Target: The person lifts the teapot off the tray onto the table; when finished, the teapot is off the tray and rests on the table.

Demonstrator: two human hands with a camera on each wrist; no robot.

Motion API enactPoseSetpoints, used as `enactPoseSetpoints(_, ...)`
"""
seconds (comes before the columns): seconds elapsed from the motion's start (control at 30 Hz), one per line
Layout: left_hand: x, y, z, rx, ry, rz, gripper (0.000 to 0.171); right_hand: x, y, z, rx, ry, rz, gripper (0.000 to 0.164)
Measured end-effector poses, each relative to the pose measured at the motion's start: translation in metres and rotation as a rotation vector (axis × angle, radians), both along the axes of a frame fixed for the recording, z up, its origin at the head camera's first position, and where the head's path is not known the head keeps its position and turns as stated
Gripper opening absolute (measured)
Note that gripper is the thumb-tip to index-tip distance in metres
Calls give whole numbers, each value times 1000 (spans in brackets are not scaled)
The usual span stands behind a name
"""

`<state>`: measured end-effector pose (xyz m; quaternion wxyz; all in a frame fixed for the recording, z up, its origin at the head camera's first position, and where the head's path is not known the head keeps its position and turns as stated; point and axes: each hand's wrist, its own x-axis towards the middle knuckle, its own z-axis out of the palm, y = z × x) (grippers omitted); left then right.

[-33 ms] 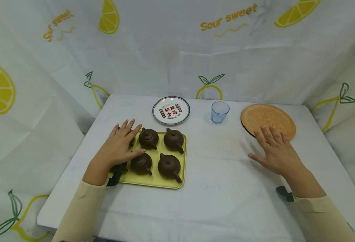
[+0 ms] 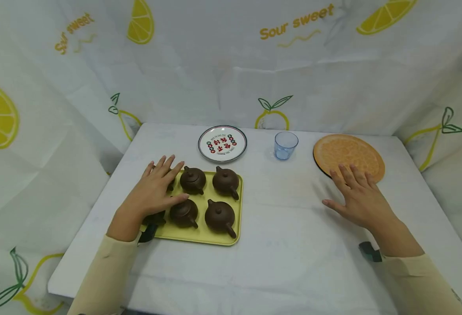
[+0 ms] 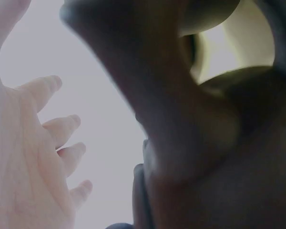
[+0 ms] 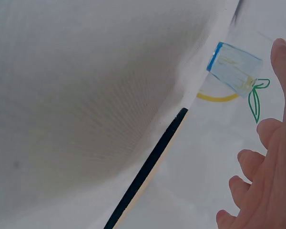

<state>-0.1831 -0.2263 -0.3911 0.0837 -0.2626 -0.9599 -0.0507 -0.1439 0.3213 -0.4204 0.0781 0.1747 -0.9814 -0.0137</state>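
Several dark brown clay teapots, among them one at the front right corner (image 2: 220,216), stand in rows on a yellow rectangular tray (image 2: 199,236). Over the tray's left side is my left hand (image 2: 152,190), fingers spread and holding nothing; it partly hides the leftmost teapots. In the left wrist view a dark teapot (image 3: 181,109) looms close beside the spread fingers. My right hand (image 2: 358,201), also spread and holding nothing, hovers with its fingertips overlapping the near edge of a round orange mat (image 2: 349,153). The mat's dark edge shows in the right wrist view.
Behind the tray lies a white plate (image 2: 223,151) with red characters and a dark rim. A clear blue glass (image 2: 285,146) stands upright between plate and mat. White cloth covers the table (image 2: 278,253), and a lemon-printed curtain (image 2: 215,52) hangs behind and at both sides.
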Motion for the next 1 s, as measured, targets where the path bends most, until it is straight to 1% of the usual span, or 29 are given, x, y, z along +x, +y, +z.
enactPoseSetpoints(0.1, 0, -4, 2, 14, -20, 7, 85, 1, -1, 0, 2, -1, 2, 88)
enactPoseSetpoints(0.17, 0, -12, 6, 36, -43, 24, 83, 0, -4, 1, -11, -13, 7, 89)
enactPoseSetpoints(0.23, 1, -24, 13, 60, -106, 59, 80, 0, -11, 2, -49, -52, 2, 89)
enactPoseSetpoints(0.3, 0, -42, 22, 95, -219, 110, 77, -1, -21, 4, -113, -120, -17, 87)
enactPoseSetpoints(0.37, -2, -63, 28, 116, -353, 188, 73, -3, -35, 4, -175, -177, -40, 81)
enactPoseSetpoints(0.43, -6, -85, 27, 114, -475, 261, 70, -5, -51, 2, -223, -223, -60, 75)
enactPoseSetpoints(0.47, -9, -96, 25, 120, -531, 284, 68, -6, -59, 1, -244, -236, -61, 71)
enactPoseSetpoints(0.53, -14, -115, 14, 169, -609, 297, 63, -8, -75, -2, -287, -250, -40, 65)
enactPoseSetpoints(0.57, -17, -123, 7, 232, -649, 295, 59, -9, -84, -3, -323, -262, -28, 62)
enactPoseSetpoints(0.67, -23, -138, -15, 515, -754, 260, 55, -12, -111, -6, -496, -356, -21, 49)
enactPoseSetpoints(0.7, -25, -141, -22, 604, -778, 252, 55, -13, -120, -7, -558, -399, -31, 45)
enactPoseSetpoints(0.77, -26, -143, -33, 739, -811, 244, 57, -15, -139, -9, -704, -488, -59, 36)
enactPoseSetpoints(0.8, -27, -143, -37, 770, -816, 232, 57, -17, -148, -11, -774, -528, -70, 33)
enactPoseSetpoints(0.87, -28, -141, -44, 795, -824, 215, 58, -21, -166, -14, -892, -585, -67, 30)
enactPoseSetpoints(0.93, -29, -138, -50, 818, -834, 203, 58, -26, -181, -18, -1001, -621, -38, 29)
enactPoseSetpoints(1.0, -30, -136, -55, 832, -839, 192, 59, -30, -194, -20, -1073, -641, -17, 29)
